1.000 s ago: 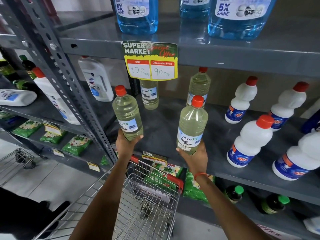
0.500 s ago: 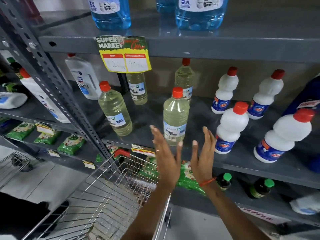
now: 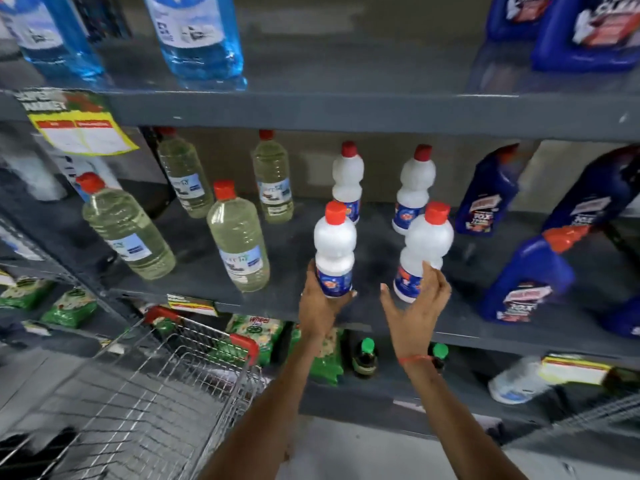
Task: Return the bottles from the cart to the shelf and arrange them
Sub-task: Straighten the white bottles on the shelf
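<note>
On the grey middle shelf (image 3: 485,327) two white bottles with red caps stand near the front. My left hand (image 3: 322,306) grips the base of the left white bottle (image 3: 334,247). My right hand (image 3: 415,310) cups the lower part of the right white bottle (image 3: 427,244); its fingertips touch the label and the thumb is spread apart. Two more white bottles (image 3: 348,181) stand behind them. Several pale yellow bottles (image 3: 239,244) stand to the left on the same shelf. The wire cart (image 3: 173,393) with red corners sits below left, blurred.
Dark blue bottles (image 3: 530,275) crowd the shelf's right end. Large blue-liquid bottles (image 3: 201,36) stand on the shelf above, with a yellow price tag (image 3: 83,129) hanging from its edge. Green packets (image 3: 256,334) and green-capped dark bottles (image 3: 365,358) fill the shelf below.
Both hands let go of the pale yellow bottles, pulled back open, then moved right. The left hand now grips a white bottle and the right touches another. The view shifted right.
</note>
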The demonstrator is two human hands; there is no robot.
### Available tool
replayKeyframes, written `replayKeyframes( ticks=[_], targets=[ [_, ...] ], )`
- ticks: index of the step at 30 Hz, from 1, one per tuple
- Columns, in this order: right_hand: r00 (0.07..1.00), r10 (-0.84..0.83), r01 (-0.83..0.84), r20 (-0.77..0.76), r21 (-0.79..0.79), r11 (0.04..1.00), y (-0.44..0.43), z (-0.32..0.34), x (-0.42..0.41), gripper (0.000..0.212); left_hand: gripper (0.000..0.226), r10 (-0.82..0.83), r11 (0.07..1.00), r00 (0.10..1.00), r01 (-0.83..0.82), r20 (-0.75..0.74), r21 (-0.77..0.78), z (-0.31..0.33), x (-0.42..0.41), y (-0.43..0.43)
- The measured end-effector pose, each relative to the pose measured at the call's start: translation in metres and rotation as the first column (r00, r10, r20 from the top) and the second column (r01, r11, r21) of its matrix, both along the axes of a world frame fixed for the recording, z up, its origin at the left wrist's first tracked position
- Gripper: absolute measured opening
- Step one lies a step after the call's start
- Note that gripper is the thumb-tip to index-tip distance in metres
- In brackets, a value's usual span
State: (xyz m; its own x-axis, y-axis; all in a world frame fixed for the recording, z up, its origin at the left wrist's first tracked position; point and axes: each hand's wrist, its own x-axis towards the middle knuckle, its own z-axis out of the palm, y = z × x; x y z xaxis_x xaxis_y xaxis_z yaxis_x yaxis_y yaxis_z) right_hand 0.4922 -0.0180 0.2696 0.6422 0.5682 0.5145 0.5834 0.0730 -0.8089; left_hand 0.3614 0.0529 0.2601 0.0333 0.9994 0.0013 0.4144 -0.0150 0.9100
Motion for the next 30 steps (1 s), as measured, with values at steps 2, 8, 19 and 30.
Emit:
replayKeyframes(
  ticks=[2,8,19,30],
  targets=[
    [1.000,-0.013,0.013,0.023,0.017,1.000,-0.001,-0.003,0.010,0.071,0.082,0.045,0.999,0.999,-0.045,-0.027,0.006,-0.002,0.005,-0.001],
    [0.987,-0.015,-0.008,-0.162,-0.141,0.990,0.003,-0.018,0.053,0.101,0.072,0.062,0.997,0.998,-0.062,-0.004,0.048,0.001,0.006,-0.004],
    [0.978,0.022,-0.080,-0.209,-0.270,0.960,0.011,-0.027,0.061,0.075,0.070,0.037,0.998,0.999,-0.036,-0.019,0.059,0.001,0.004,-0.006],
    [0.975,-0.010,-0.058,-0.222,-0.302,0.951,-0.001,-0.026,0.053,0.082,0.073,-0.021,0.997,1.000,0.022,-0.023,0.075,-0.003,-0.002,-0.002]
  ],
)
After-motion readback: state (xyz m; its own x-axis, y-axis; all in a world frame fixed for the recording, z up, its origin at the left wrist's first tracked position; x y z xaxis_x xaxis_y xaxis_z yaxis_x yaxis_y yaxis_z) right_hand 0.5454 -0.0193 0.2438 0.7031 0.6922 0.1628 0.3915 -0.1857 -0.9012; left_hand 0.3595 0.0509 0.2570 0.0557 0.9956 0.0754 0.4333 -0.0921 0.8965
